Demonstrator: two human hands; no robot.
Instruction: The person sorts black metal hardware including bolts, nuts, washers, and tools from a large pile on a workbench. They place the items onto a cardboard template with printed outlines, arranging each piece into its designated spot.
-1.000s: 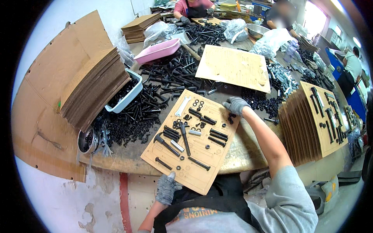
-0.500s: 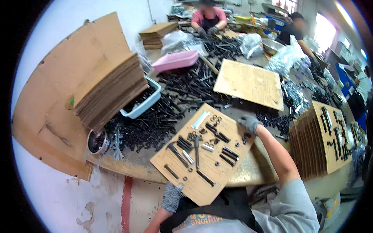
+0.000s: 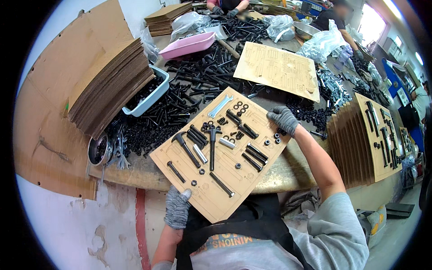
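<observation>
A tan cardboard sheet (image 3: 216, 203) with printed outlines tilts in front of me over the table's near edge. My left hand (image 3: 177, 208), in a grey knitted glove, grips its near left edge with the thumb on top. At the far right corner my gloved right hand (image 3: 284, 120) closes on the sheet, its underside fingers hidden. Hardware lies spread over the sheet: a small spanner (image 3: 220, 106), two black T-shaped bolts (image 3: 212, 146), several straight black bolts (image 3: 222, 184), silver sleeves (image 3: 200, 153), nuts (image 3: 194, 183) and black washers (image 3: 240, 108).
Loose black bolts (image 3: 202, 72) heap beyond the sheet. A light-blue tray (image 3: 148, 96), pink tray (image 3: 189, 46) and metal bowl (image 3: 100, 150) stand leftward, near stacked cardboard (image 3: 112, 90). Another printed sheet (image 3: 279, 69) lies ahead; a loaded stack (image 3: 353, 148) stands right. Two people work across the table.
The whole view has shifted, so the table and the sheet sit higher and slightly further left. Both hands keep their hold on the sheet, and its hardware stays in place.
</observation>
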